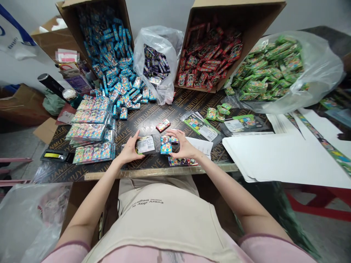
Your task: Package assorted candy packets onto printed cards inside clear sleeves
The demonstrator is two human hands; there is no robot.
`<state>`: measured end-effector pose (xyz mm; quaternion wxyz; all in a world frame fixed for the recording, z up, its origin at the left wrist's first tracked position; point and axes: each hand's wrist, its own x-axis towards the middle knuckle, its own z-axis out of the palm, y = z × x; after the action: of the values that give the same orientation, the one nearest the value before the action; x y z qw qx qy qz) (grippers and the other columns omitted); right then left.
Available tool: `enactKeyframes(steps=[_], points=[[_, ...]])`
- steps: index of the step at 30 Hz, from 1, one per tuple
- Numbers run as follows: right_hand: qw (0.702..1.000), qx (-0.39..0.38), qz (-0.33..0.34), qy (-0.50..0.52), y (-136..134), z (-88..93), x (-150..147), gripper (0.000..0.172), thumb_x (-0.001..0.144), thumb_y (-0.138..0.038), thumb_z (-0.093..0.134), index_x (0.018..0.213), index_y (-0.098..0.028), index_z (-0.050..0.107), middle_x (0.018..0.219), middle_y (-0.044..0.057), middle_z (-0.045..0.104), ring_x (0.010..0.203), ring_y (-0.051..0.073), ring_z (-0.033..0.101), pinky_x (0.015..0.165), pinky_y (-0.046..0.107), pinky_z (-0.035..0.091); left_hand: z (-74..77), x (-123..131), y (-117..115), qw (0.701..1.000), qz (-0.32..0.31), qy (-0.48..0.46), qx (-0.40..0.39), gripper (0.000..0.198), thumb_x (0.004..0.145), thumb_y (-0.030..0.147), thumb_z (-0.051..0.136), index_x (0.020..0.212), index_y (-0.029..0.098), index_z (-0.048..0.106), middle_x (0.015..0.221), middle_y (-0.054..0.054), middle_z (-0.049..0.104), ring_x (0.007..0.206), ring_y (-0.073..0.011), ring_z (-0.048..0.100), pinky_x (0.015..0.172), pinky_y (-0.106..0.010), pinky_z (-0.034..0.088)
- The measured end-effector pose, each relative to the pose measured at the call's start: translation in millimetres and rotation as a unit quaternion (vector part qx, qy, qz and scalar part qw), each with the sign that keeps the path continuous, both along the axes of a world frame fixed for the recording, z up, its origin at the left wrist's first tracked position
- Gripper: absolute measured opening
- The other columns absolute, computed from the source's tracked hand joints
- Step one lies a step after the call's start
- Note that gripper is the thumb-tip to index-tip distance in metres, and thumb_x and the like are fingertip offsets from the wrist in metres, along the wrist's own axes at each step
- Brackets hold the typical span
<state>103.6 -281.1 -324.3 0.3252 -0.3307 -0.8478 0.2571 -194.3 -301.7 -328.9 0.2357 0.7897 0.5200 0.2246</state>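
My left hand point(129, 149) is closed on the left end of a clear plastic packet point(146, 144) with a white barcode label. Between the thumb and fingers of my right hand point(184, 145) is a small blue box point(166, 145), upright at the open-looking right end of the packet. Whether the box is partly inside the plastic I cannot tell. Under my right hand lie a purple box point(175, 161) and a red box point(192, 162), partly hidden. Just beyond my hands rests another small red box point(163, 125) on the table.
Filled packets point(94, 152) are stacked at the left. Behind are a carton of blue boxes point(109, 47), a bag of purple ones point(156, 62), a carton of red ones point(208, 54) and a bag of green ones point(274, 69). White sheets point(282, 157) lie at the right.
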Motion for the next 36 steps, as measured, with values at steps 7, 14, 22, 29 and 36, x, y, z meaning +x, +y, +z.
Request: enactKeyframes(steps=[7,14,22,29,36], points=[[0.991,0.014,0.067,-0.113,1.9,26.1,-2.0,0.09,0.059,-0.031,0.071,0.142,-0.023,0.037,0.13,0.014,0.057,0.12,0.034,0.049,0.109,0.06,0.012,3.1,9.7,-9.2,0.996,-0.086,-0.01,0.02,0.119,0.061,0.024,0.078,0.154,0.024,0.002,0.134,-0.01,0.055,0.132,-0.0302,0.046,0.118,-0.055,0.017],[0.998,-0.018,0.043,-0.04,-2.3,15.8,-6.2,0.09,0.064,-0.031,0.069,0.145,-0.024,0.03,0.135,0.013,0.055,0.124,0.031,0.049,0.112,0.057,0.01,-8.6,11.5,-11.8,0.996,-0.028,-0.086,-0.004,0.126,0.059,0.029,0.082,0.154,0.023,0.0,0.13,-0.013,0.058,0.124,-0.03,0.054,0.111,-0.051,0.033],[0.997,0.008,-0.069,0.027,-14.3,6.0,-11.1,0.092,0.075,-0.045,0.067,0.15,-0.023,0.018,0.138,0.014,0.052,0.134,0.031,0.041,0.113,0.052,0.017,-8.0,9.8,-10.7,0.995,-0.008,-0.099,-0.004,0.125,0.059,0.033,0.082,0.154,0.022,0.001,0.131,-0.013,0.058,0.122,-0.0282,0.056,0.109,-0.047,0.036],[0.999,-0.027,-0.045,0.011,-23.8,3.4,-12.2,0.063,0.093,-0.034,0.044,0.15,-0.024,0.019,0.115,0.007,0.068,0.128,0.025,0.048,0.114,0.054,0.009,-7.7,12.7,-8.6,0.998,-0.003,-0.07,0.005,0.123,0.062,0.035,0.08,0.154,0.023,-0.001,0.132,-0.011,0.057,0.123,-0.0274,0.054,0.11,-0.045,0.036],[0.961,-0.039,0.028,-0.271,-26.2,-24.9,20.3,0.061,0.065,-0.019,0.064,0.126,-0.021,0.058,0.103,0.01,0.065,0.103,0.03,0.054,0.101,0.056,0.029,-29.7,-1.7,3.1,0.996,-0.003,0.084,-0.001,0.105,0.063,0.028,0.077,0.151,0.019,0.021,0.131,-0.013,0.055,0.126,-0.0327,0.05,0.114,-0.06,0.021]])
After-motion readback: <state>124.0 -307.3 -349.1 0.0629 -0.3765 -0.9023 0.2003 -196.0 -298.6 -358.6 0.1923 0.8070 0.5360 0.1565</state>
